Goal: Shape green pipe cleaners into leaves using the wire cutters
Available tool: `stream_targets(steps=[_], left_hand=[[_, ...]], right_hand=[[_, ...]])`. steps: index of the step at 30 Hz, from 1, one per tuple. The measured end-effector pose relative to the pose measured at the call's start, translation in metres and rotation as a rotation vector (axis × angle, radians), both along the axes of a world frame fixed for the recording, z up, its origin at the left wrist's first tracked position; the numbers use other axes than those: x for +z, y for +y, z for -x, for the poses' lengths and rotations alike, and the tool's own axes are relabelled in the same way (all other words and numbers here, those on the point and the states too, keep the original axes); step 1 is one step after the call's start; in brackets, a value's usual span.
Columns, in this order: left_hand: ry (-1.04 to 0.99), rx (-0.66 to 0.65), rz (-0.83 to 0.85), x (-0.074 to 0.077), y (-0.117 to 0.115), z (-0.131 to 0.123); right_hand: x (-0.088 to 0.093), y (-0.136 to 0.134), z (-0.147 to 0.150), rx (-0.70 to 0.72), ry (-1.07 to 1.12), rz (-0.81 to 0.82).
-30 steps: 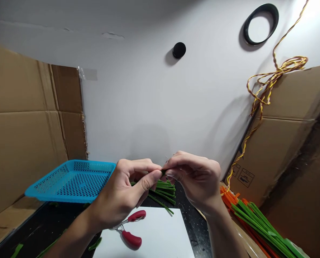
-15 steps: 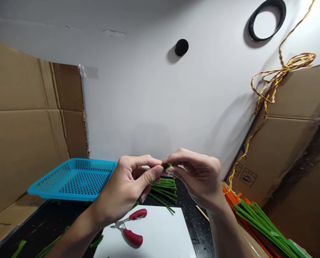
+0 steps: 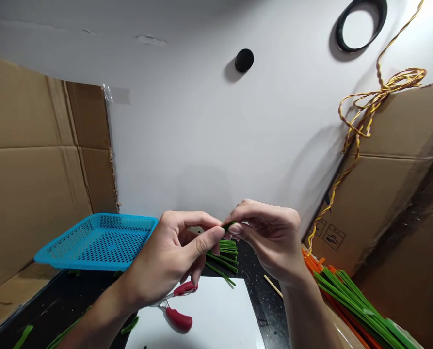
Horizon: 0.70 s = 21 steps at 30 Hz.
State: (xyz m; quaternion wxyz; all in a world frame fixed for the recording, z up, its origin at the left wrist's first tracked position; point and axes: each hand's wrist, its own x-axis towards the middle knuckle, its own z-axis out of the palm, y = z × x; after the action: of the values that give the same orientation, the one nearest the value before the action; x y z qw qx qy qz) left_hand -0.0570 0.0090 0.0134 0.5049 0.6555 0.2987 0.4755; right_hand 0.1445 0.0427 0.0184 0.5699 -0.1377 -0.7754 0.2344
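My left hand (image 3: 172, 254) and my right hand (image 3: 270, 237) meet in front of me above the table, fingertips pinched together on a small green pipe-cleaner piece (image 3: 226, 226). Only a short bit of that green piece shows between the thumbs and forefingers. Below the hands a pile of short green pipe-cleaner pieces (image 3: 225, 252) lies on the dark table. Red-handled pliers (image 3: 178, 305) rest on a white sheet (image 3: 219, 320) under my left wrist.
A blue perforated tray (image 3: 100, 241) sits at the left, tilted on its edge. Long green and orange pipe cleaners (image 3: 350, 303) lie at the right. Cardboard boxes (image 3: 387, 189) stand on both sides; twisted yellow-red wire (image 3: 369, 106) hangs at the right. Green scraps (image 3: 23, 335) litter the table.
Both hands stay pinched on the green piece at about the same spot, with small finger shifts. The view has drifted slightly.
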Motion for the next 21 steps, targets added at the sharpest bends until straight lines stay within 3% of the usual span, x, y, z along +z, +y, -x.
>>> stream_targets(steps=[5, 13, 21], left_hand=[[0.003, -0.03, -0.008, -0.0022, 0.0012, -0.0012], [0.005, 0.027, -0.084, 0.0006, -0.0044, -0.0027], [0.027, 0.007, -0.064, -0.0036, -0.0031, -0.003]], right_hand=[[-0.0002, -0.0017, 0.0026, 0.054, 0.03, -0.009], [-0.0016, 0.0008, 0.0062, 0.11, 0.104, 0.039], [-0.0012, 0.0016, 0.006, 0.105, 0.117, -0.077]])
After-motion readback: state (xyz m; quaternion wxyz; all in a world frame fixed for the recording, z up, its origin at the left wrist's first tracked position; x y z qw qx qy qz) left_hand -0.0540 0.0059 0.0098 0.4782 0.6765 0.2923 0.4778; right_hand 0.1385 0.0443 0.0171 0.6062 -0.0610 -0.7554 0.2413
